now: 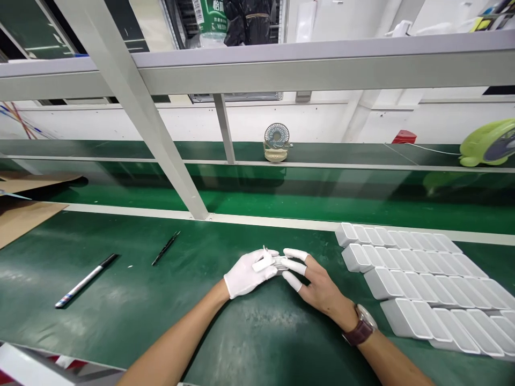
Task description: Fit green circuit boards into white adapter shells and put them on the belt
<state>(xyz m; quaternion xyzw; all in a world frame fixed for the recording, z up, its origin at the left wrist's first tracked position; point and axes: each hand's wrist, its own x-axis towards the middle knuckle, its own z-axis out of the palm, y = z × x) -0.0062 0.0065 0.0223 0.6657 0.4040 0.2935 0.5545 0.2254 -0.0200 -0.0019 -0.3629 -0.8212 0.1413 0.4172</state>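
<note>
My left hand point(246, 275), in a white glove, and my right hand point(316, 281), bare with white finger cots and a brown wristwatch, meet over the green mat. Between their fingertips they hold a small white part point(270, 261) with a thin metal bit sticking up. Both hands pinch it just above the mat. Its exact shape is hidden by the fingers.
Rows of white rectangular cases point(422, 279) lie to the right. A marker pen point(86, 280) and black tweezers point(166, 247) lie on the left. Cardboard point(22, 217) sits at the far left. A slanted metal strut point(161, 145), a small fan point(276, 142) and a green fan point(488, 142) stand behind.
</note>
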